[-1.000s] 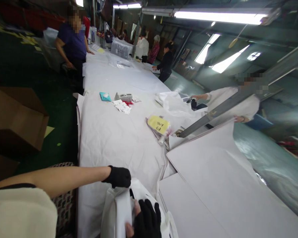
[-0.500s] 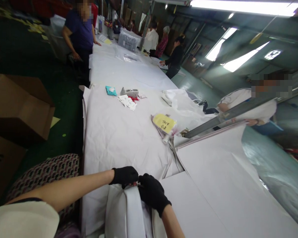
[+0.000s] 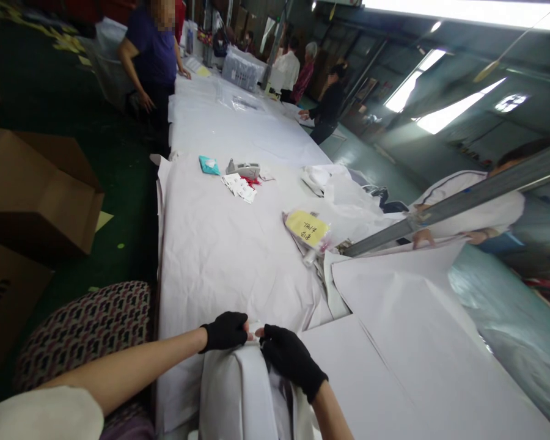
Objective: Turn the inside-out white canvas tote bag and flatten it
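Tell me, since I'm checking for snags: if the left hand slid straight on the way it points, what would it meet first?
The left hand points right, toward the right hand, both pinching the top edge of the white garment. It would likely meet the right hand's fingertips first; they look almost touching.

Matt white cloth garment (image 3: 238,391), creased paper table cover (image 3: 220,256)

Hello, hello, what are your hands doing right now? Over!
Left hand and right hand, both gloved, pinching top edge of white garment. Garment at near table edge. Nothing blocking; paper sheets lie right.

Black gloves on both hands, cream short sleeve (image 3: 41,412).
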`<state>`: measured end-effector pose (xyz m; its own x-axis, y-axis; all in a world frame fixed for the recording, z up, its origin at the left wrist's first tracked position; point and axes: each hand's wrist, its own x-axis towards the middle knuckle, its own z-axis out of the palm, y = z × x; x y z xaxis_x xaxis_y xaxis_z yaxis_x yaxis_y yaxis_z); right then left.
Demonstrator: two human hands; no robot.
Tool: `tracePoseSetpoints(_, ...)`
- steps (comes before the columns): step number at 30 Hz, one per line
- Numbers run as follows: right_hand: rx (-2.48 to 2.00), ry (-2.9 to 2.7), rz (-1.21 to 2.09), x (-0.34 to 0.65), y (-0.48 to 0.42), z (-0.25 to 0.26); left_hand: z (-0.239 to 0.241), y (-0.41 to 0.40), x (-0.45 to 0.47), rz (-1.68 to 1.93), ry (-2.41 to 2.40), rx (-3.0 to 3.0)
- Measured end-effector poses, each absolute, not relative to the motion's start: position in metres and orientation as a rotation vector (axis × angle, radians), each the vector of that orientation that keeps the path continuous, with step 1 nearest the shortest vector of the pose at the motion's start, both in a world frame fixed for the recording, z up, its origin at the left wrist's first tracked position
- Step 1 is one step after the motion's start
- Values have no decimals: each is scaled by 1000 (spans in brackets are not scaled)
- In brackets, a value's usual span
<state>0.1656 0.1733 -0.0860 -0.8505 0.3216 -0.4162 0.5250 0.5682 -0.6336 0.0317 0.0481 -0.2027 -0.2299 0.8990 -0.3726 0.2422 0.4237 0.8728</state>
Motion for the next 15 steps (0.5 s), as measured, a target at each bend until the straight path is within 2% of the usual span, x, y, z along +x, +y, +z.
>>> tracePoseSetpoints(2, 696, 2473, -1134, 158, 173, -84, -205, 49, 31, 838, 1720, 991)
tracePoseSetpoints(6, 756, 2460, -725, 142, 161, -89, -209, 50, 28, 846, 1713, 974)
tracePoseSetpoints(8, 772, 2491, -630, 137, 154, -93, -211, 49, 26, 854, 1716, 966)
tracePoseSetpoints(15, 716, 2561, -778, 146, 153, -104, -209, 43, 27, 836, 1755, 982)
